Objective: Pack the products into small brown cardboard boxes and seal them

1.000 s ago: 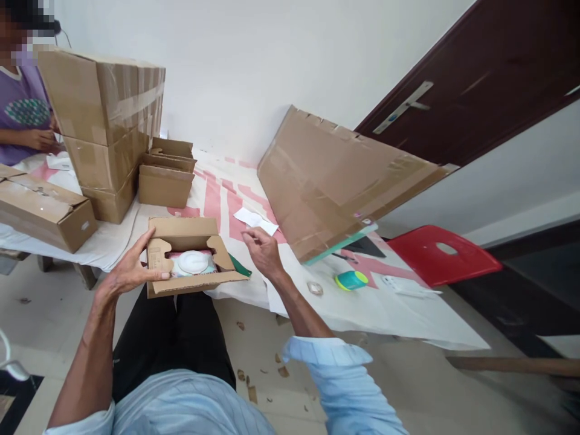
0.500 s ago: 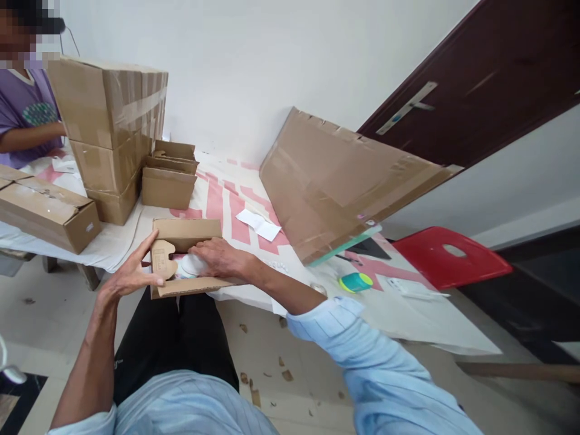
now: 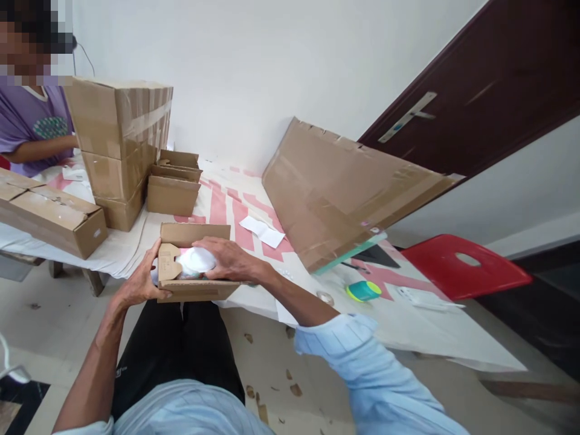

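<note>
Left hand (image 3: 142, 275) clasping the left end of an open carton (image 3: 197, 294) at the near edge of the cloth-covered table (image 3: 408, 326), thumb parted from fingers; right hand (image 3: 229, 260) over a white rounded object (image 3: 194, 260) inside the carton, fingers curved, though whether they pinch it cannot be told; open boxes (image 3: 172, 199) stand behind, beside stacked cartons (image 3: 131, 139).

- No words or numbers can be read.
- Print (image 3: 168, 261) is borne on the open box (image 3: 197, 292), too small to be deciphered.
- A white label (image 3: 96, 232) on the closed carton (image 3: 48, 208) cannot be read.
- A pale mark (image 3: 121, 370) on the black trousers (image 3: 199, 344) cannot be made out.
</note>
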### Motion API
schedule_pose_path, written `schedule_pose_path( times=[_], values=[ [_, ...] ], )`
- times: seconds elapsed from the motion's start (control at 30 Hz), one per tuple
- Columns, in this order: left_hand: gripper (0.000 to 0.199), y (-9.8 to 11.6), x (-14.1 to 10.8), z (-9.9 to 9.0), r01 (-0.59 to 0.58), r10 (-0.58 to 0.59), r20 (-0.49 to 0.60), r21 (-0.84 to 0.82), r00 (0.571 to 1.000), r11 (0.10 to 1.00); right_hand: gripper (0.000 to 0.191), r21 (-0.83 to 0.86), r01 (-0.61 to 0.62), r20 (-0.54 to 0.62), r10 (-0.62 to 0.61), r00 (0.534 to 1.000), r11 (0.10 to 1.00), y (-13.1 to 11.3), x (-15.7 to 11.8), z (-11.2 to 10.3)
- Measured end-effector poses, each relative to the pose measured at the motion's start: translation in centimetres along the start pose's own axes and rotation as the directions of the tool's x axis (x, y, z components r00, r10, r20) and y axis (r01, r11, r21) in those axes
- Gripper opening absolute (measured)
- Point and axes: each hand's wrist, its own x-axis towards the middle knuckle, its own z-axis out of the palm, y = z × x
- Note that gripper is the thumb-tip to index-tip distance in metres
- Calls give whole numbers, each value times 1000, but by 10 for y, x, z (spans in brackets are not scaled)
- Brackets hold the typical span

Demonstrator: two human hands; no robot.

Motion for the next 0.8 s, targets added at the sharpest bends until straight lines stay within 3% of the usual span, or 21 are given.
schedule_pose_path(
  times=[0.07,0.2,0.33,0.37,0.47,0.57,0.7,0.8],
  values=[
    [145,-7,7,-1,-14,14,-1,18,1000,1000,71,85,43,-159,-29,987,995,-1,-6,-19],
    [145,-6,17,-17,-40,39,12,52,999,998,65,246,92,-408,17,913,965,-4,-20,-69],
    [105,35,25,-44,-108,107,-76,-17,991,994,68,414,148,-490,83,868,898,-9,-26,-101],
    [102,51,29,-48,-155,149,-105,-51,983,987,68,457,173,-490,85,868,873,-12,-24,-104],
    [119,98,47,-46,-285,270,-117,-139,956,948,73,536,236,-473,57,879,811,-21,-12,-105],
    [112,124,71,-38,-325,284,-254,-134,924,936,73,549,278,-515,58,855,789,-24,4,-103],
    [100,123,107,-44,-359,240,-461,-191,854,914,76,524,344,-649,103,754,779,-7,26,-97],
    [90,108,137,-55,-329,145,-499,-304,854,894,84,551,368,-663,126,738,749,18,47,-86]
  ],
)
